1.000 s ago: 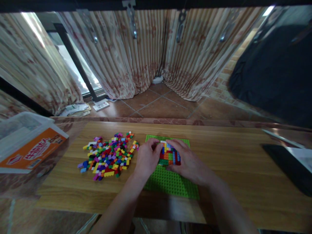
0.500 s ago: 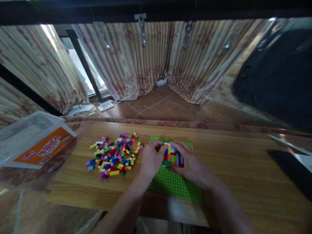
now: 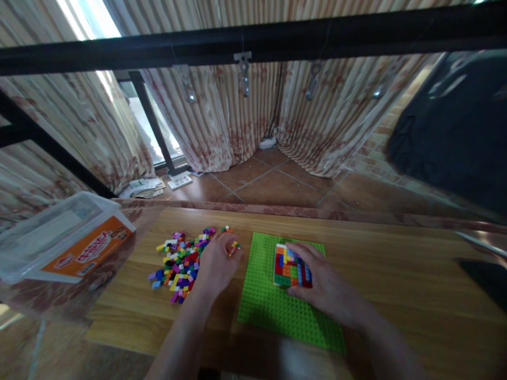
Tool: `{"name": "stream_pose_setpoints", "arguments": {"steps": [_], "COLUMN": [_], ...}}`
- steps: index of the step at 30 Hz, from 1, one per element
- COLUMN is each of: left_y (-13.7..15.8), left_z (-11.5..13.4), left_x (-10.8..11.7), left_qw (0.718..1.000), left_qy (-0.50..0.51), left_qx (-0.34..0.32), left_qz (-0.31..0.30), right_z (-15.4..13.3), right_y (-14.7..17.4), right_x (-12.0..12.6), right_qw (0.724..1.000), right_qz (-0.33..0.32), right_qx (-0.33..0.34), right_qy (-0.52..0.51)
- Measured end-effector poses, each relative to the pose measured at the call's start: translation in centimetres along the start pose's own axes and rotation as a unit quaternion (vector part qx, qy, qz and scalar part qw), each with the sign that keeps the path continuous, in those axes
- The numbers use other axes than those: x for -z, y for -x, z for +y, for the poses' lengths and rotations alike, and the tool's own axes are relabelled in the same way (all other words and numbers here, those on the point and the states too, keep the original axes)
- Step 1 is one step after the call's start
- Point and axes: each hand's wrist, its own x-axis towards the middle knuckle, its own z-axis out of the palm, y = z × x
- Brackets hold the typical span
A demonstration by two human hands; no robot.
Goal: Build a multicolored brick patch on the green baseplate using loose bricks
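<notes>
There's one baseplate [image 3: 273, 311], one brick assembly [image 3: 291, 268], one bin [image 3: 87, 252].

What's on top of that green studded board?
A multicoloured brick block appears to rest on the green board, with the right hand around its right side. The hand hides part of the block; the studs underneath are covered.

Kinda dim in here overall. Daylight's coming from the upper left, where the strip by the curtains [image 3: 206, 116] is totally blown out. There's a pale glare patch on the table's [image 3: 396, 274] near edge, soft shadow on the green board [image 3: 257, 301], and the dark cloth [image 3: 455, 132] loses most detail. Wide-angle stretch toward the edges; small bricks [image 3: 184, 264] look soft.
</notes>
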Motion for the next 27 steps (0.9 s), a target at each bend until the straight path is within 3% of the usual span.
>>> {"name": "stream_pose_setpoints", "arguments": {"steps": [6, 13, 19, 23, 27], "left_y": [0.4, 0.3, 0.9, 1.6, 2.0], "left_z": [0.1, 0.8, 2.7, 3.8, 4.6], "left_x": [0.1, 0.1, -1.1, -2.3, -2.9], "left_qw": [0.994, 0.990, 0.998, 0.986, 0.977], "left_qy": [-0.110, -0.134, 0.023, 0.138, 0.186], "left_qx": [-0.013, -0.025, -0.031, -0.057, -0.045], "left_qz": [-0.011, -0.017, -0.043, -0.072, -0.094], "right_z": [0.2, 0.5, 0.3, 0.0, -0.1], "right_y": [0.1, 0.1, -0.1, -0.1, -0.1], "right_x": [-0.1, -0.3, -0.2, 0.0, 0.0], "right_qw": [1.000, 1.000, 1.000, 1.000, 1.000], "right_qz": [-0.006, 0.007, 0.010, 0.013, 0.014], "right_qx": [-0.005, 0.002, 0.006, 0.011, 0.008], "right_qy": [0.005, 0.004, 0.002, -0.003, -0.006]}}
